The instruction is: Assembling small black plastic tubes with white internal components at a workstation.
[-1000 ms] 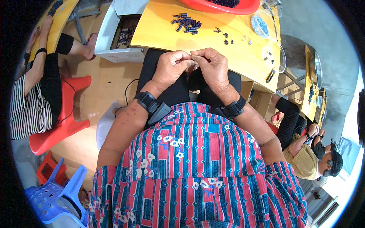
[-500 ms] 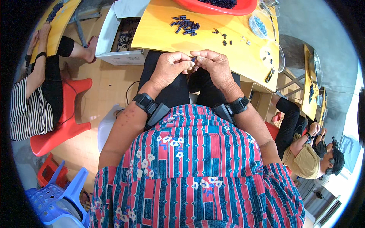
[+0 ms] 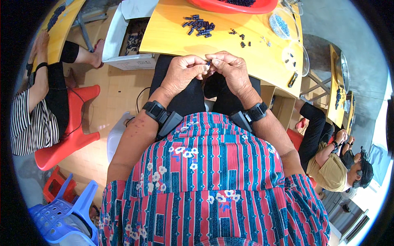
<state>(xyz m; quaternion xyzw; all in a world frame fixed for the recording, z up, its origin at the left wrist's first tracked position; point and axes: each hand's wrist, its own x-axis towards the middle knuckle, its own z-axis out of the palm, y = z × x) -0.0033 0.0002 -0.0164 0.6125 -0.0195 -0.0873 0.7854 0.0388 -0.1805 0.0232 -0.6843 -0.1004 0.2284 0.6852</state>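
Observation:
Both my hands meet just off the near edge of the yellow table (image 3: 164,35), above my lap. A small dark piece (image 3: 209,63) is pinched between them; its exact kind is too small to make out. My left hand (image 3: 183,74) closes thumb and forefinger on its left side. On the other side, my right hand (image 3: 231,69) grips it with thumb and fingers. Beyond them on the table lies a pile of short dark cylindrical parts (image 3: 200,26). Several smaller black pieces (image 3: 242,37) and a few tiny pale bits (image 3: 265,41) are scattered to its right.
A red basin (image 3: 246,7) of dark parts stands at the far edge. Right of it are a clear tub of small blue pieces (image 3: 279,26) and a black-handled tool (image 3: 292,79). An open white box (image 3: 127,61) sits left of the table. People sit at tables on both sides.
My hands stay nearly in place, still pinching the small piece. The view has shifted slightly. At the left, the other person's hands have moved a little.

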